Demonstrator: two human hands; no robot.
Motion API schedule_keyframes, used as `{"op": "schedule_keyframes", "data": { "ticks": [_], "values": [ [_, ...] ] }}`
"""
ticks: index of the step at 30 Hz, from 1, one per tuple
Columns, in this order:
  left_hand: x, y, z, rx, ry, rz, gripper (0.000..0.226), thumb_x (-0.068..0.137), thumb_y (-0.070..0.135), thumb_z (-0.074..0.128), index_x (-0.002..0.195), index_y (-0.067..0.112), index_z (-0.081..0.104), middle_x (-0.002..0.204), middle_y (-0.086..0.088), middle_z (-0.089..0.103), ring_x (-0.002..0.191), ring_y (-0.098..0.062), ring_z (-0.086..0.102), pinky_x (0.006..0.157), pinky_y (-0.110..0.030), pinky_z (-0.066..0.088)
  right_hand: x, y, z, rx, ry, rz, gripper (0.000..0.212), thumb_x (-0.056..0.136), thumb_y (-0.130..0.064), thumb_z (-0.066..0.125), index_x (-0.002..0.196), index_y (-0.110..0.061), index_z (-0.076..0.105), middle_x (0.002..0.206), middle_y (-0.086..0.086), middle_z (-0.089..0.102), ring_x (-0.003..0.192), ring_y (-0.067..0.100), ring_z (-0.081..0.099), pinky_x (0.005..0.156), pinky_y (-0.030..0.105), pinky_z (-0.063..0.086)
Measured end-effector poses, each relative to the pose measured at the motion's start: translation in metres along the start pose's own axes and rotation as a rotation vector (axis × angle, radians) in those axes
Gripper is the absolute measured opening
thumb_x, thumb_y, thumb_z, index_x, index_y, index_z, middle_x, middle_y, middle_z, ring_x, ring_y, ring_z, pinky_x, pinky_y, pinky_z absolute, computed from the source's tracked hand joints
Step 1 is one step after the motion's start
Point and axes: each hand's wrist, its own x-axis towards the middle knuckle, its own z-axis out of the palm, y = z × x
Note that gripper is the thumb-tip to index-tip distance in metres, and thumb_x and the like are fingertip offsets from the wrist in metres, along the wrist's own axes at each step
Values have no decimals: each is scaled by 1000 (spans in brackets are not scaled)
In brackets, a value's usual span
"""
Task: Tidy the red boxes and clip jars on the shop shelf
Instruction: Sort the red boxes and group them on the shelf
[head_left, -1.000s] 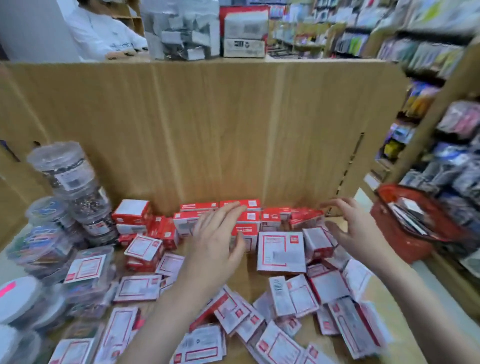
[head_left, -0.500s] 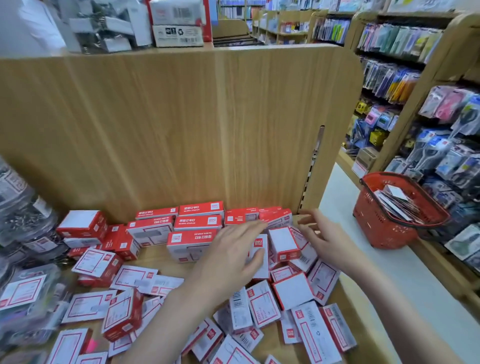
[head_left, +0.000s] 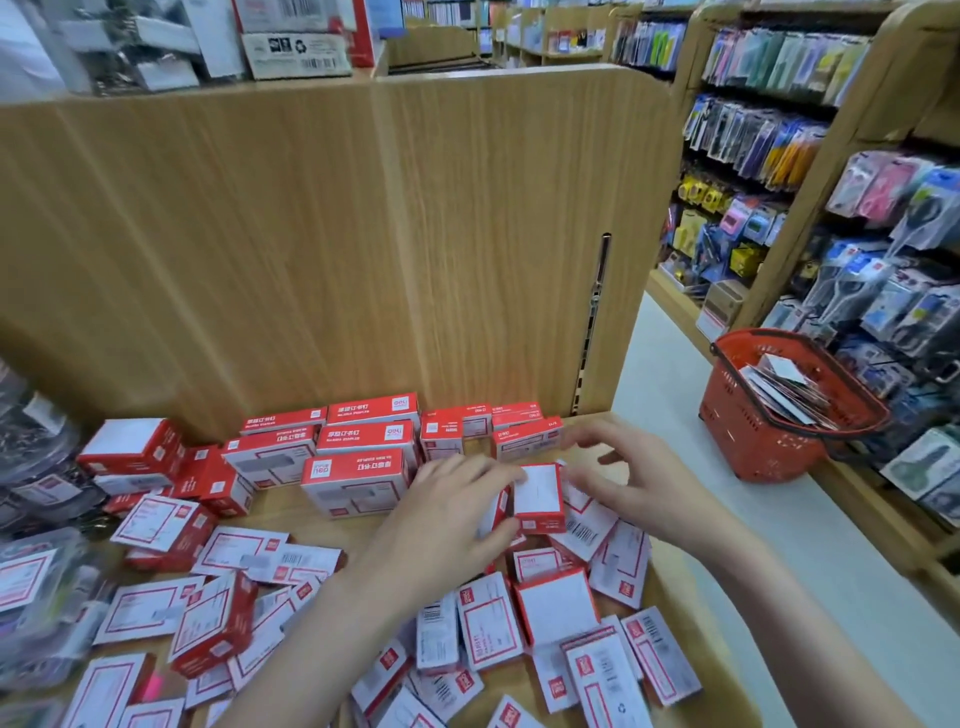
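On the wooden shelf (head_left: 291, 525), against its upright back panel (head_left: 332, 249), a short row of red boxes (head_left: 363, 441) stood stacked in two layers, labels facing forward. In front of the row, many more red-and-white boxes (head_left: 483, 629) lay scattered flat and tilted across the shelf, overlapping one another.

Both hands met over one small red box (head_left: 537, 496) near the right end of the row. The left hand (head_left: 452, 525) lay on the pile with its fingers (head_left: 483, 470) loosely extended and touching the box's left side, the thumb against its lower left edge. The right hand (head_left: 639, 486) reached in from the right, its fingers (head_left: 587, 434) curved and slightly spread, fingertips at the box's right edge; whether they truly pinched it or only touched it could not be told, as the hand was blurred. The box sat upright on other boxes, its white face toward the camera.

At the far left edge, clear clip jars (head_left: 36, 467) with dark contents and plastic-wrapped packs (head_left: 31, 592) were crowded together, blurred.

Beside the shelf on the right, a red shopping basket (head_left: 769, 447) holding papers or packets stood on the pale floor (head_left: 691, 519), near racks of hanging stationery (head_left: 862, 249).
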Motion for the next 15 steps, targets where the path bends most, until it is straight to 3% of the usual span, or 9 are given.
{"op": "schedule_keyframes", "data": {
  "ticks": [2, 4, 7, 10, 15],
  "values": [
    [-6, -2, 2, -27, 84, 23, 40, 86, 40, 39, 117, 22, 57, 116, 7, 56, 110, -6, 40, 95, -32, 36, 4, -7, 6, 11, -134, -76, 35, 75, -41, 69, 104, -23, 60, 109, -10, 60, 101, 3, 52, 86, 18, 41],
    [-12, -4, -2, -41, 172, -2, 34, 87, 34, 40, 112, 22, 58, 115, 8, 57, 110, -5, 43, 93, -27, 35, 6, -9, 16, -91, -216, -113, 39, 73, -36, 74, 105, -24, 58, 109, -11, 58, 99, 4, 50, 83, 15, 38],
    [-25, -5, -18, -55, 316, -64, 30, 88, 28, 39, 107, 20, 61, 110, 9, 58, 106, -5, 48, 92, -20, 33, 11, -16, 15, -98, -89, -135, 35, 71, -30, 77, 99, -25, 57, 102, -9, 60, 91, 8, 54, 75, 18, 41],
    [-37, -11, -32, -3, 490, -168, 25, 85, 21, 42, 96, 18, 64, 100, 8, 62, 97, -8, 52, 86, -27, 36, 24, -37, 9, 178, 37, -117, 29, 70, -27, 79, 90, -27, 58, 88, -13, 63, 79, 5, 59, 69, 19, 46],
    [-84, -31, -47, 79, 611, -390, 25, 81, 23, 42, 90, 19, 65, 95, 8, 64, 91, -13, 56, 82, -32, 36, 66, -89, 47, 236, -5, -219, 32, 64, -39, 76, 86, -29, 56, 83, -16, 60, 76, 8, 54, 68, 20, 42]
  ]
}}
